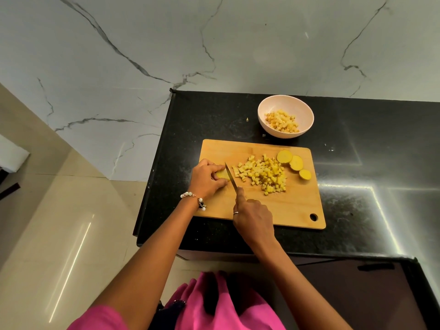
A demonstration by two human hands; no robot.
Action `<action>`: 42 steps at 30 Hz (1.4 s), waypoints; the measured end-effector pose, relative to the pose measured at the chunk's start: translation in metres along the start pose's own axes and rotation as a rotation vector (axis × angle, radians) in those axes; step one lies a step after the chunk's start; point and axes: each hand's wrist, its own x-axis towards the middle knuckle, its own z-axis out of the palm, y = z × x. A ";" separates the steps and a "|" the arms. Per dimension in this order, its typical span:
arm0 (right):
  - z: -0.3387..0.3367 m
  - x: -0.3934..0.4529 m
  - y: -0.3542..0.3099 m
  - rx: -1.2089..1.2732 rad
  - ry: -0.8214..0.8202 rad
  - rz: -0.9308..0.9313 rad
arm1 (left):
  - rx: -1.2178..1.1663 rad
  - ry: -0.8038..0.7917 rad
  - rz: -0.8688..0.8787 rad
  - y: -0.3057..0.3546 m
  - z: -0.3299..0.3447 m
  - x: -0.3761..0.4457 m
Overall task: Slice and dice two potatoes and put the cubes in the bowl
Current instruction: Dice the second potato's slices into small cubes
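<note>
Potato cubes (265, 174) lie heaped mid cutting board (295, 206) on the black worktop (357, 177). Left hand (207, 178) pinches a potato piece (222, 174); right hand (253, 215) grips the knife (231, 177) against it. Three slices (295, 163) sit right; bowl (285, 116) holds cubes.

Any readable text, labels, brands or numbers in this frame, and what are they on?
None. No lettering shows on the cutting board, the bowl, the knife, the black counter or the marble wall.
</note>
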 end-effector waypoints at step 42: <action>0.004 -0.007 -0.013 -0.139 -0.024 -0.069 | 0.032 0.060 -0.053 -0.004 -0.002 0.000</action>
